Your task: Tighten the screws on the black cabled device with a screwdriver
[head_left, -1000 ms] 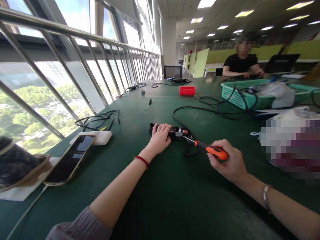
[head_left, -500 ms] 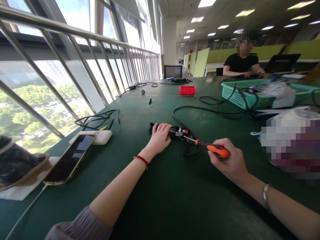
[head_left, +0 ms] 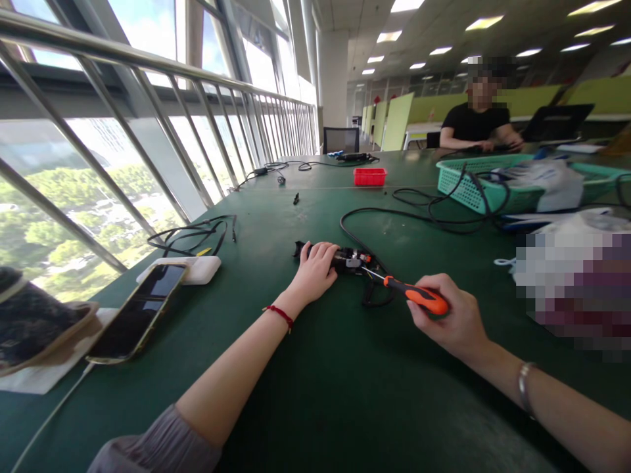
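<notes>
My left hand (head_left: 315, 270) lies over a small black device (head_left: 348, 259) on the green table (head_left: 345, 394), fingers curled on it and holding it down. My right hand (head_left: 451, 318) is closed round the orange handle of a screwdriver (head_left: 417, 295). The screwdriver's thin shaft points left, and its tip rests on the exposed part of the device, just right of my left fingers. A black cable (head_left: 374, 226) runs from the device toward the back right.
A phone (head_left: 135, 315) leans on a white block (head_left: 197, 270) at the left, next to loose black cables (head_left: 192, 236). Further back stand a red box (head_left: 369, 177) and a teal basket (head_left: 488, 184). A person in black sits at the far end.
The screwdriver handle and my right hand shifted only slightly. My left hand and the device stayed where they were.
</notes>
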Available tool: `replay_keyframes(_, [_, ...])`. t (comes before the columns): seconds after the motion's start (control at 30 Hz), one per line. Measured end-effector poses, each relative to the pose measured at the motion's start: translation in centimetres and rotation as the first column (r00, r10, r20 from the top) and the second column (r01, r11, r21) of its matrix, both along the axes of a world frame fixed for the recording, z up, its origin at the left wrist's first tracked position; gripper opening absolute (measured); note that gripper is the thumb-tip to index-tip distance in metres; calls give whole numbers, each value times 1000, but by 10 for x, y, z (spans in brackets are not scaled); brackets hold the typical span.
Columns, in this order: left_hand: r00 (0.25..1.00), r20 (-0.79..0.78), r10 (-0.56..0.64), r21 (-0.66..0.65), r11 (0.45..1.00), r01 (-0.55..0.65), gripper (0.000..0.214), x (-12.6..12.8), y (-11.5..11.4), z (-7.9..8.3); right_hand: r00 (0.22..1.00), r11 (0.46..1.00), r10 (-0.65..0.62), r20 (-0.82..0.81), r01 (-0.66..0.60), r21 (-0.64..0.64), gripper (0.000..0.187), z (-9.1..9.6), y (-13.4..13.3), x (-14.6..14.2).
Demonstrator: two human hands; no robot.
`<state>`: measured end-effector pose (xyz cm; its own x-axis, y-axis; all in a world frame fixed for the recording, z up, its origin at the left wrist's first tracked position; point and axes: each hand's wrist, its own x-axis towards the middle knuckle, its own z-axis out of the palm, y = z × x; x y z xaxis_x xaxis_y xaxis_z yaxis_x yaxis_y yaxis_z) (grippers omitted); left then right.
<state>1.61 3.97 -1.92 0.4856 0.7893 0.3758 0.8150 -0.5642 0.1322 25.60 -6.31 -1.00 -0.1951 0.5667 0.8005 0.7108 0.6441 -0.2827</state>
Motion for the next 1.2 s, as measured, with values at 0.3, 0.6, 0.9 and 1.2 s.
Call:
replay_keyframes(0.3, [1000,-3,4,0,1000,-4,45,1,0,0,999,1000,-2,43,2,1,23,2,1,2])
replay_keyframes(0.6, [1000,1,7,-3,1000,-7,45,1,-1,1,999,999,45,16,-45,-1,12,-1,0,0])
replay_keyframes(0.9, [1000,-1,6,12,1000,-6,45,0,-1,0,1000,1000,-13,29,13,-18,23,3,1,2])
replay_keyframes(1.2, [1000,-1,4,12,1000,-4,46,0,0,0,995,995,-66,-75,60,-79,8,-2,0,1])
